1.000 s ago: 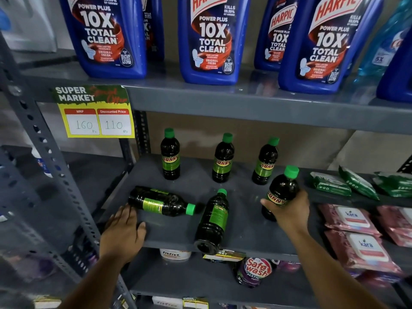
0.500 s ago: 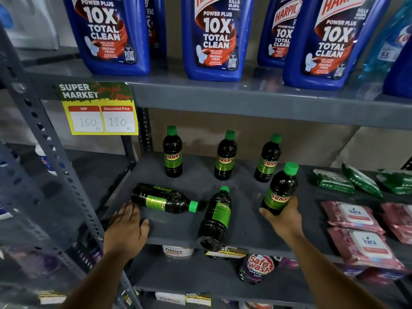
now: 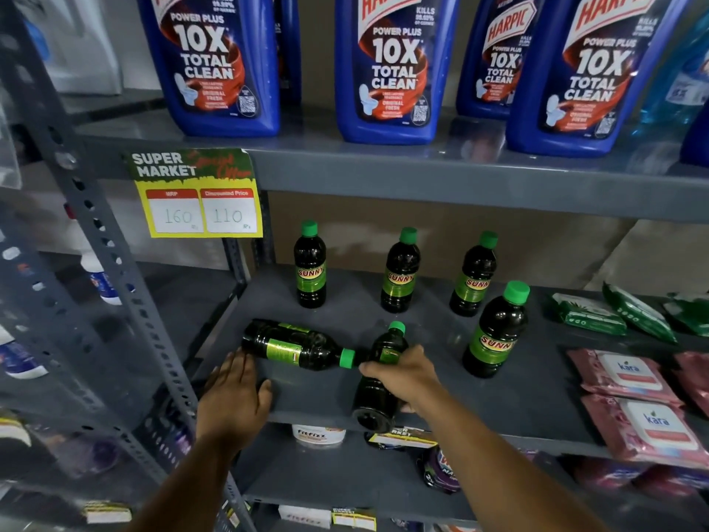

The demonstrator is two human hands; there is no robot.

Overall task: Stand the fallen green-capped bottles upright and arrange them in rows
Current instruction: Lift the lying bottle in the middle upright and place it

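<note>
Righting is in hand on the grey shelf: right hand closed around the fallen bottle lying cap-rearward, long axis front-to-back, base at the shelf's front lip, needing tipping up, while left hand rests open, flat beside the sideways bottle, cap pointing right.

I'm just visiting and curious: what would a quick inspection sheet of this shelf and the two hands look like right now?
Surface: grey metal shelf, dusty-looking.
Job's things: three back-row bottles upright; front-right bottle upright; left fallen bottle lying sideways, cap pointing right; middle fallen bottle lying, base overhanging the front edge.
Clutter: green packets and pink wipe packs at right.
Grippers: right hand gripping the middle fallen bottle; left hand flat on the shelf edge, empty.
Cables: nothing seen.
Surroundings: blue cleaner bottles above; price tag.
</note>
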